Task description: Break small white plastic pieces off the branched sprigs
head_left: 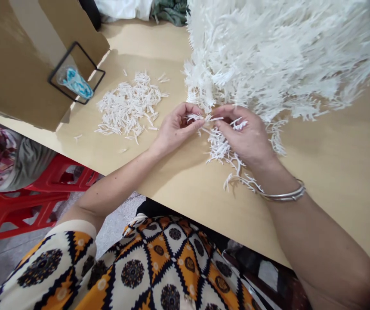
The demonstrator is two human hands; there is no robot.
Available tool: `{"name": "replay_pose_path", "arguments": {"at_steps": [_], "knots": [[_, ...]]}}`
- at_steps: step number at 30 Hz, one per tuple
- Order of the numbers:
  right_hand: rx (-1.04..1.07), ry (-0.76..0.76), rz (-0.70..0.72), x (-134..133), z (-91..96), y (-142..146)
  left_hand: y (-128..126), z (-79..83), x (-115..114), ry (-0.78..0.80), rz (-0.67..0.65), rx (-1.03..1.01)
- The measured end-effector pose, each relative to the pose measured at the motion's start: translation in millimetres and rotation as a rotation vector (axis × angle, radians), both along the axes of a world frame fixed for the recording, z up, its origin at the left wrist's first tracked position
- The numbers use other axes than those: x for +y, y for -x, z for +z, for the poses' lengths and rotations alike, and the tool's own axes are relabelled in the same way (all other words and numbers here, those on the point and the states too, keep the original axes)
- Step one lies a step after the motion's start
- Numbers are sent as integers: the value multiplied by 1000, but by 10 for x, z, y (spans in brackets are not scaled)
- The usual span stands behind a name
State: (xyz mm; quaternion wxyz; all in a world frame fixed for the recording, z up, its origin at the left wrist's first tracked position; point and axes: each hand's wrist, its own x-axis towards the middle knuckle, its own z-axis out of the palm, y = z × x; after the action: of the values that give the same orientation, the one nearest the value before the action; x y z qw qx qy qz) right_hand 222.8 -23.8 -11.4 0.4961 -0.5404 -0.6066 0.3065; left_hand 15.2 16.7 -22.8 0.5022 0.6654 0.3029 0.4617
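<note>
My left hand (180,127) pinches the tip of a white branched plastic sprig (209,118) between thumb and fingers. Close beside it, my right hand (245,133) is closed on the same sprig, with thumb and forefinger near the left fingertips. More white sprigs (220,148) hang below and lie on the table under my right hand. Just beyond both hands rises a large heap of white feathery sprigs (269,56). To the left of my left hand lies a small pile of short white pieces (130,105). Exactly where the sprig's ends sit inside the fingers is hidden.
A cardboard box (20,56) stands at the far left, beside a black wire frame with a blue-and-white cup (77,82). Cloths (168,10) lie at the back. Red stools (62,174) and part of another person (1,159) are left of the table edge.
</note>
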Motion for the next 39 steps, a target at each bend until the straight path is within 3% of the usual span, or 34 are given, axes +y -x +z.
{"name": "replay_pose_path", "arguments": {"at_steps": [4, 10, 16, 21, 25, 27, 35, 39], "knots": [[-27, 16, 120, -56, 64, 26, 11, -37, 48, 30, 3, -8], [-93, -19, 91, -50, 79, 44, -22, -18, -5, 25, -66, -57], [-127, -2, -18, -8, -13, 53, -32, 18, -16, 23, -134, -93], [-130, -5, -113, 44, -132, 89, -43, 48, -41, 11, -116, -93], [-35, 31, -210, 88, -165, 46, -63, 99, -130, -2, -208, -108], [-12, 46, -179, 80, -133, 24, -66, 106, -137, 6, -218, -103], [68, 57, 150, -64, 89, 13, -40, 6, -18, 113, 13, -68], [17, 49, 123, -70, 120, 24, -64, -45, -20, 143, 10, -114]]}}
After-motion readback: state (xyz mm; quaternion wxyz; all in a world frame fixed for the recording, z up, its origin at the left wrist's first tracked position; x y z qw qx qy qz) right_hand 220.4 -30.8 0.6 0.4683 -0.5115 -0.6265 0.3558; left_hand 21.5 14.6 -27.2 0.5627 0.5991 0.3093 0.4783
